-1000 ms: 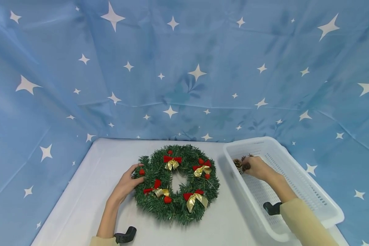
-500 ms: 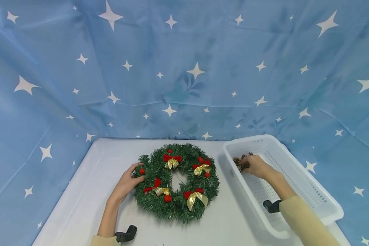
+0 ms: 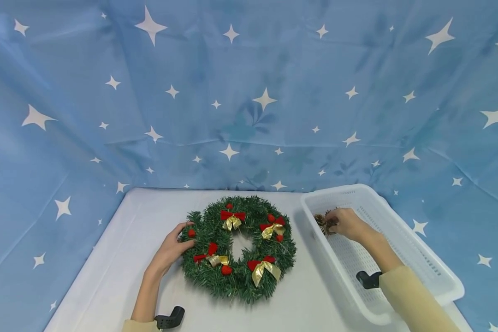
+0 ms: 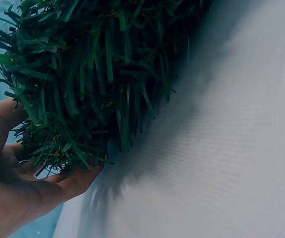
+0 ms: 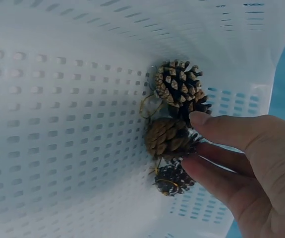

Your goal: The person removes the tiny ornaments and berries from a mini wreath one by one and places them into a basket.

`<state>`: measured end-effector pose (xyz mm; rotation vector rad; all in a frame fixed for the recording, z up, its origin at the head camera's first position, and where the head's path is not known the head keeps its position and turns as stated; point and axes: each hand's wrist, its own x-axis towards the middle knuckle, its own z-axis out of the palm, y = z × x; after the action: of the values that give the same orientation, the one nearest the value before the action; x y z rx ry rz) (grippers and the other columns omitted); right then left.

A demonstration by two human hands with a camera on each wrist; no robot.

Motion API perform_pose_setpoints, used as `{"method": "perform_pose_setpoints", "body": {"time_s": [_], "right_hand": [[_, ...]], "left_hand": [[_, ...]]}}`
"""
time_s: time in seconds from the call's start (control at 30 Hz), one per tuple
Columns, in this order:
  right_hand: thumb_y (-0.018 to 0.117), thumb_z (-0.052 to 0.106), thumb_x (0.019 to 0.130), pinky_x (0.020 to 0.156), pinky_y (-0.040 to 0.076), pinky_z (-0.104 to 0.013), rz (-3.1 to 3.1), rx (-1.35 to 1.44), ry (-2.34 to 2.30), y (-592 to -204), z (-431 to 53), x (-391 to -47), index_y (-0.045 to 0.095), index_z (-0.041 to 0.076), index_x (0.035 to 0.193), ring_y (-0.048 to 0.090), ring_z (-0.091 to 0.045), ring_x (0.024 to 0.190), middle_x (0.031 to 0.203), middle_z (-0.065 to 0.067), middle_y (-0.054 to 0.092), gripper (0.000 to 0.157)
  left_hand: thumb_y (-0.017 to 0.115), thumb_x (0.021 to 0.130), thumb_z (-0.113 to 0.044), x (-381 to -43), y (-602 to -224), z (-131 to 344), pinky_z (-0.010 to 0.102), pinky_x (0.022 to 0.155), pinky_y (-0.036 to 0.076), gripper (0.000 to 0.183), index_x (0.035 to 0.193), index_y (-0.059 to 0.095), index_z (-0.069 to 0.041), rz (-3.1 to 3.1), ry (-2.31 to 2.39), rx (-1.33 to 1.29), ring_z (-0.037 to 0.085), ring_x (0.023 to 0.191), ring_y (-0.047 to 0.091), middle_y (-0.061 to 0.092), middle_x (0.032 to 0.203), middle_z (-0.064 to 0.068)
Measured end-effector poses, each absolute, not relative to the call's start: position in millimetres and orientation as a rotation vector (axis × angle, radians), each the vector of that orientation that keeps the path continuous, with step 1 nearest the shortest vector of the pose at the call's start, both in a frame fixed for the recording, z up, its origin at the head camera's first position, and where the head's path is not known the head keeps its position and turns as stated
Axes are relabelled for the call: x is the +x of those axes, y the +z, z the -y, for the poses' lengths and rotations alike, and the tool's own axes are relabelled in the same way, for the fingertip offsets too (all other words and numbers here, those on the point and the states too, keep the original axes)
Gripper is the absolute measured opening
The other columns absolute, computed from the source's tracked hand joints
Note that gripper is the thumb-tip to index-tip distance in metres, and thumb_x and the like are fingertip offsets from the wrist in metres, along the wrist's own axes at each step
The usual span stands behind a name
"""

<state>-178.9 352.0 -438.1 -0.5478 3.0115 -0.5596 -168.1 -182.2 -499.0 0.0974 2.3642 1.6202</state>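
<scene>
A green wreath (image 3: 199, 276) with red-and-gold bows and red berries lies flat on the white table. My left hand (image 3: 168, 246) grips its left edge, thumb and fingers on either side of the greenery; in the left wrist view, part of that hand (image 4: 28, 193) is hidden by the tinsel. Inside the white basket, my right hand (image 3: 348, 224) is at a small heap of pine cones. The right wrist view has the thumb and fingers (image 5: 216, 181) pinching a brown pine cone (image 5: 166, 139). Beside it are a pale-tipped pine cone (image 5: 177, 84) and a dark pine cone (image 5: 173, 178) with a gold loop.
The white perforated basket (image 3: 423, 263) stands at the right of the table (image 3: 307, 295), its long side slanting. A blue cloth (image 3: 249, 115) with white stars hangs behind and on both sides.
My right hand shifts slightly among the pine cones, and the dark cone near its fingertips has turned a little. The left hand and the wreath stay in place.
</scene>
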Motion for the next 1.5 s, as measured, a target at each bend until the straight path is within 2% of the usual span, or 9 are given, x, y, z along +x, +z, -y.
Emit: {"method": "perform_pose_setpoints", "body": {"time_s": [0.33, 0.57, 0.83, 1.07, 1.23, 1.5], "right_hand": [[0.077, -0.006, 0.084, 0.073, 0.057, -0.047, -3.044, -0.59, -0.578, -427.3, -345.7, -179.8, 0.074, -0.008, 0.103, 0.071, -0.037, 0.087, 0.097, -0.022, 0.074, 0.019], [0.074, -0.003, 0.089, 0.077, 0.058, -0.049, -3.089, -0.581, -0.545, -416.6, -337.5, -175.8, 0.074, -0.006, 0.109, 0.071, -0.037, 0.092, 0.104, -0.023, 0.074, 0.021], [0.07, -0.001, 0.092, 0.067, 0.053, -0.04, -3.096, -0.613, -0.59, -404.1, -325.4, -173.0, 0.074, -0.006, 0.111, 0.067, -0.023, 0.077, 0.101, -0.022, 0.073, 0.02], [0.071, 0.001, 0.093, 0.079, 0.059, -0.05, -3.111, -0.651, -0.608, -395.4, -314.7, -170.8, 0.073, -0.005, 0.113, 0.071, -0.042, 0.095, 0.11, -0.024, 0.073, 0.021], [0.072, 0.0, 0.092, 0.08, 0.059, -0.05, -3.132, -0.69, -0.635, -389.8, -305.7, -168.1, 0.074, -0.004, 0.113, 0.072, -0.042, 0.096, 0.112, -0.024, 0.073, 0.021], [0.072, -0.004, 0.09, 0.078, 0.061, -0.046, -3.118, -0.748, -0.709, -386.3, -293.3, -161.5, 0.073, -0.006, 0.113, 0.074, -0.038, 0.092, 0.11, -0.023, 0.075, 0.024]], "left_hand": [[0.063, 0.101, -0.015, -168.8, -498.4, 181.4, 0.042, 0.084, 0.042, 0.059, 0.155, 0.041, -0.016, -2.359, 1.639, 0.094, 0.055, 0.15, 0.023, 0.011, 0.17, 0.024], [0.062, 0.101, -0.015, -169.2, -498.8, 180.7, 0.043, 0.087, 0.043, 0.058, 0.155, 0.04, -0.015, -2.368, 1.627, 0.09, 0.057, 0.149, 0.022, 0.011, 0.17, 0.023], [0.062, 0.101, -0.016, -169.0, -499.9, 180.6, 0.046, 0.095, 0.044, 0.058, 0.155, 0.04, -0.015, -2.374, 1.622, 0.092, 0.055, 0.15, 0.021, 0.011, 0.17, 0.023], [0.062, 0.101, -0.016, -169.2, -499.9, 180.8, 0.045, 0.093, 0.043, 0.058, 0.155, 0.041, -0.015, -2.383, 1.618, 0.098, 0.055, 0.15, 0.021, 0.011, 0.171, 0.023], [0.062, 0.101, -0.016, -169.4, -499.6, 180.6, 0.047, 0.097, 0.044, 0.058, 0.155, 0.04, -0.015, -2.378, 1.623, 0.094, 0.055, 0.15, 0.022, 0.011, 0.171, 0.023], [0.062, 0.101, -0.015, -169.5, -499.2, 180.7, 0.042, 0.089, 0.043, 0.058, 0.155, 0.041, -0.015, -2.373, 1.627, 0.092, 0.054, 0.149, 0.025, 0.012, 0.171, 0.023]]}}
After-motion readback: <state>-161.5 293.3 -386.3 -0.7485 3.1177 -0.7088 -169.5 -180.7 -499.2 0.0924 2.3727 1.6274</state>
